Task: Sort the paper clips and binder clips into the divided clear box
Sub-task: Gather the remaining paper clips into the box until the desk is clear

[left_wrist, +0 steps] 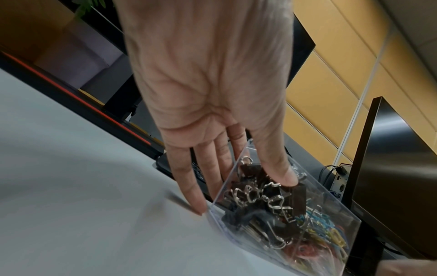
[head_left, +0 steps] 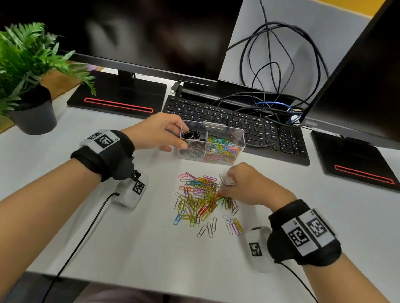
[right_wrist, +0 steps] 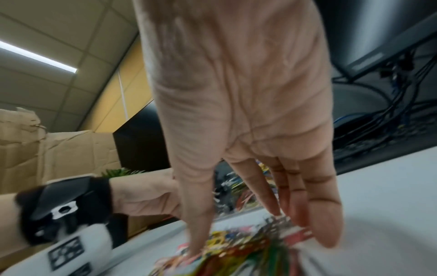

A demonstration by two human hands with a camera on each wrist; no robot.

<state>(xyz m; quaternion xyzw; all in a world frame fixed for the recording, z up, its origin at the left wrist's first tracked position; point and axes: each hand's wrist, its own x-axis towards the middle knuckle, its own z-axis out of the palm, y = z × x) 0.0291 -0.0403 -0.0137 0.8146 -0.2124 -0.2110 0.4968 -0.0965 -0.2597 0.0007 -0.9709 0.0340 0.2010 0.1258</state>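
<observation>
The divided clear box (head_left: pixel 242 137) stands on the white desk in front of the keyboard. Black binder clips (head_left: pixel 193 138) fill its left compartment and coloured paper clips (head_left: pixel 223 149) its right one. My left hand (head_left: pixel 182 136) grips the box's left end, thumb on the near wall and fingers round the far side. The left wrist view shows the thumb (left_wrist: pixel 287 177) against the box wall (left_wrist: pixel 331 211) over the binder clips (left_wrist: pixel 257 190). A loose pile of coloured paper clips (head_left: pixel 198 199) lies nearer me. My right hand (head_left: pixel 224 191) reaches down onto its right edge, straight fingers (right_wrist: pixel 274 209) touching the blurred pile (right_wrist: pixel 248 250).
A black keyboard (head_left: pixel 235 123) lies right behind the box, with tangled cables (head_left: pixel 274 72) above it. Two monitor stands (head_left: pixel 117 101) (head_left: pixel 358 163) flank it. A potted plant (head_left: pixel 15 65) stands at the far left. The desk's front edge (head_left: pixel 176 295) is close to my lap.
</observation>
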